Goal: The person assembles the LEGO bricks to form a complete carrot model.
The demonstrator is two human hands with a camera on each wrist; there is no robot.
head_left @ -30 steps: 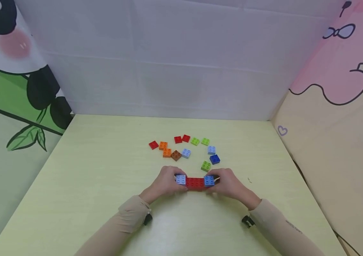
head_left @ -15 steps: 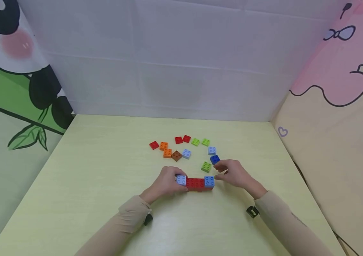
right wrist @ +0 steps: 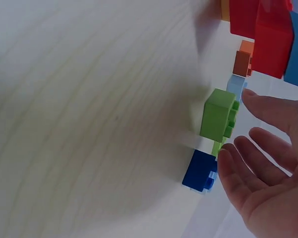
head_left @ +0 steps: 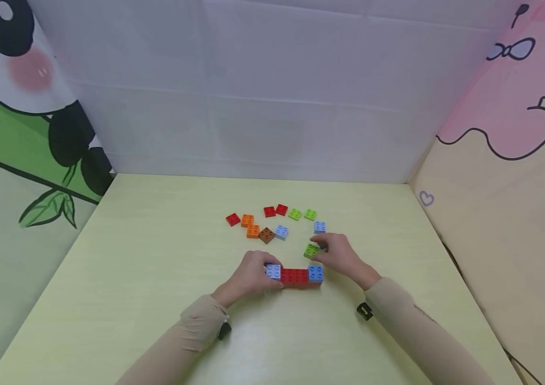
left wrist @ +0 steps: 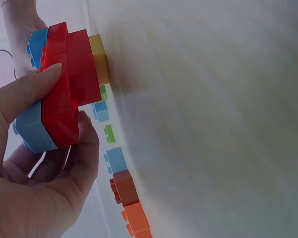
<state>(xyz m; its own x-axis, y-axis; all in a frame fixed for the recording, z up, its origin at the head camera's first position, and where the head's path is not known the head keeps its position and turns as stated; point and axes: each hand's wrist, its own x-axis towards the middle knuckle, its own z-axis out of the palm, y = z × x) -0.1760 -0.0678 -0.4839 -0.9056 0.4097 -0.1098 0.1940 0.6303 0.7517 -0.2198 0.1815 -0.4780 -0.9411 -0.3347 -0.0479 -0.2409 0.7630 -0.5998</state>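
- The left hand is clamped on the left end of a built block piece, thumb and fingers pinching its red part
- This piece has a light blue block on its left end, a medium blue block on its right end, two layers of red between and below them, and a yellow block at the bottom, close to the table top
- The right hand has thumb and fingers apart, around a green block just beyond the piece's right end; whether skin touches it I cannot tell
- A dark blue block sits near the right fingertips in the right wrist view, hidden by the hand in the head view
- The pale wooden table bears the loose blocks: farther back, two green blocks beside two red blocks, with a third red block to the left
- Nearer, two orange blocks, a brown block and a pale blue block lie in a close row
- Another blue block lies just beyond the right hand
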